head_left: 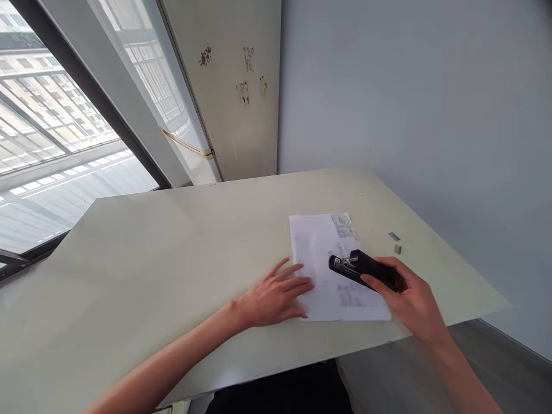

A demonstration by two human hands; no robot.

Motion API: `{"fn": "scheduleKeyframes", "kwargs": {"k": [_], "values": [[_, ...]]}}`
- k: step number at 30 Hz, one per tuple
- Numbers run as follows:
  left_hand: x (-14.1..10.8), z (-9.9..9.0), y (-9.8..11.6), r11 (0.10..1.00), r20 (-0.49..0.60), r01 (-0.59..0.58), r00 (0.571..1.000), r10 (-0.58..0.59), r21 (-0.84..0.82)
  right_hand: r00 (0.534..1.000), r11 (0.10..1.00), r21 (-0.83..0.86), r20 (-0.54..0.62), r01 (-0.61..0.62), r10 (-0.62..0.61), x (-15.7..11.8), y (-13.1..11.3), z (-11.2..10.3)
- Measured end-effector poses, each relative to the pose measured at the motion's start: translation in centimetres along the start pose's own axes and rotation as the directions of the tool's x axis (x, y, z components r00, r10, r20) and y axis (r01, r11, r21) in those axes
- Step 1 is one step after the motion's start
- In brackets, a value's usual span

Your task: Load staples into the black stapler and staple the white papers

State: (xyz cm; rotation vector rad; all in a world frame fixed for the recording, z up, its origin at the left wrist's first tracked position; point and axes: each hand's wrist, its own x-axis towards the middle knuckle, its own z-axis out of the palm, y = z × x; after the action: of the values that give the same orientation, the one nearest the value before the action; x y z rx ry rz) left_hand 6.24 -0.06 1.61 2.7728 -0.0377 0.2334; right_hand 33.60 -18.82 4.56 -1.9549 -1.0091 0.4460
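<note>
I'm seeing the right hand (416,296) at the lower right of the frame wrapping around the rear of a black stapler (374,269), thumb on the near side, closing only to the stapler's thickness. The left hand (275,296), lower centre, is gripping nothing; its fingers are spreading wide over the left edge of the paper (315,247).

The stapler is sitting right of centre, front end pointing left, metal parts showing; whether it's touching the paper, I'm not managing to tell. I'm judging it stiff, fairly light, perhaps slick-cased, so the rear body is looking the surest hold. The paper is lying flat beneath, probably light, bendy and easily creased; flat fingers near an edge are suiting it.

Farther right, two small grey pieces (397,249) are lying on the pale table (194,247), with the wall (414,86) rising behind, upper right.
</note>
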Motion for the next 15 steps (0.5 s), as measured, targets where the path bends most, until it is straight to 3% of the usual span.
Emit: {"fn": "scheduleKeyframes", "kwargs": {"k": [3,6,11,15], "values": [[-5.4,-3.1,0.1,0.987,-0.054,0.15,0.988,-0.147,0.052,1.0,0.997,-0.076,0.024,-0.011,0.013,-0.7,1.8,-0.4],[-8.4,-4.6,0.5,0.957,-0.119,0.283,0.954,-0.274,0.063,0.997,0.993,-0.117,0.072,0.005,0.004,-1.0,2.8,0.3],[-7.3,-2.3,1.5,0.957,-0.012,0.276,0.961,-0.276,0.088,0.966,0.991,-0.081,0.242,0.11,-0.087,-1.2,1.9,1.8],[-6.7,-0.7,1.8,0.879,-0.154,0.463,0.882,-0.445,0.113,0.931,0.987,-0.048,0.341,0.156,-0.131,-1.8,0.8,2.7]]}}
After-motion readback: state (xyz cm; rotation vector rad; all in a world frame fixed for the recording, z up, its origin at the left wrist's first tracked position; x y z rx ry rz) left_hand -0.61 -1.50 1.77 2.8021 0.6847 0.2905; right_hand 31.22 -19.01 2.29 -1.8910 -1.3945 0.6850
